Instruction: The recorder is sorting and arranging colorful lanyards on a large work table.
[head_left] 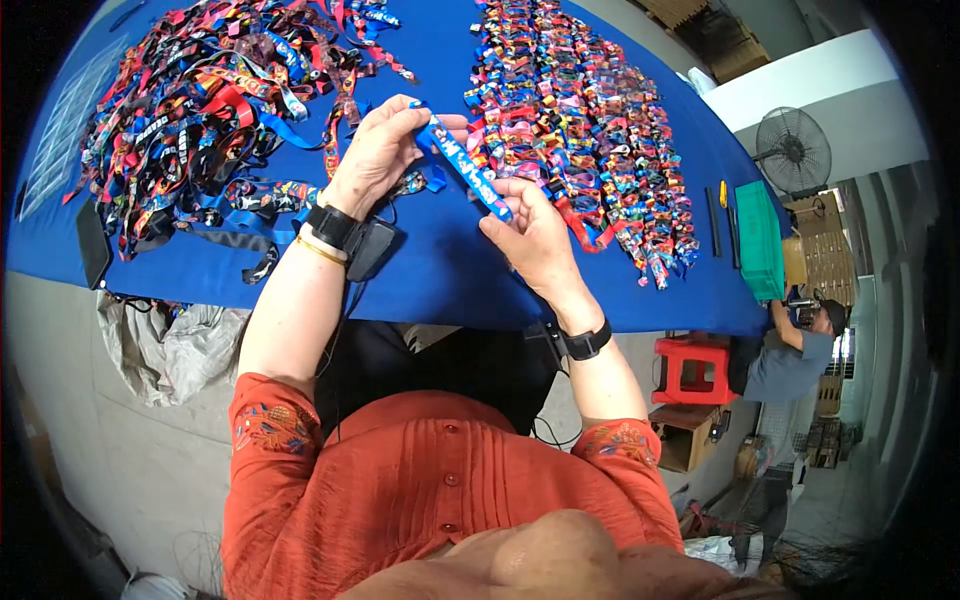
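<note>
A blue printed lanyard strap (465, 165) is stretched slantwise between my two hands, above the blue-covered table (440, 275). The fingers of my left hand (382, 145) close on its upper end. My right hand (530, 232) pinches the lower end between thumb and fingers. Left of my hands lies a big tangled heap of printed lanyards (200, 120) in red, black and blue. To the right, many folded lanyards (570, 130) lie packed in long rows. A red strap (590, 230) sticks out of the near edge of those rows.
A green bin (760, 240) stands at the table's right end, beside dark strips (714, 222). A dark phone-like slab (94, 245) lies at the left edge. Beyond the right end are a red stool (692, 370), a fan (792, 150) and another person (795, 365).
</note>
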